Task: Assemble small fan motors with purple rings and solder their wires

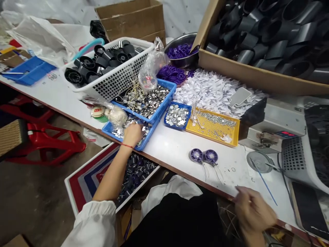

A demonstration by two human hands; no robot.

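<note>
My left hand [133, 134] reaches into the lower blue tray [109, 132] of small metal pieces; its fingertips are hidden among them. My right hand [253, 209] is blurred at the table's front edge, fingers curled, and what it holds, if anything, cannot be made out. Between the hands, two round purple parts [196, 155] with white centres and trailing thin wires sit side by side on the white table [169, 144]. A small blue tray [178, 116] of flat metal squares and a yellow tray [213, 127] with small metal bits stand behind them.
Behind are a white basket [120, 75] of black parts, a steel bowl [183, 61] of purple pieces, a white pile [205, 91] and a large carton [246, 70]. A machine [277, 120] and a phone [309, 206] lie right. Below the left forearm is a white-rimmed tray [70, 192].
</note>
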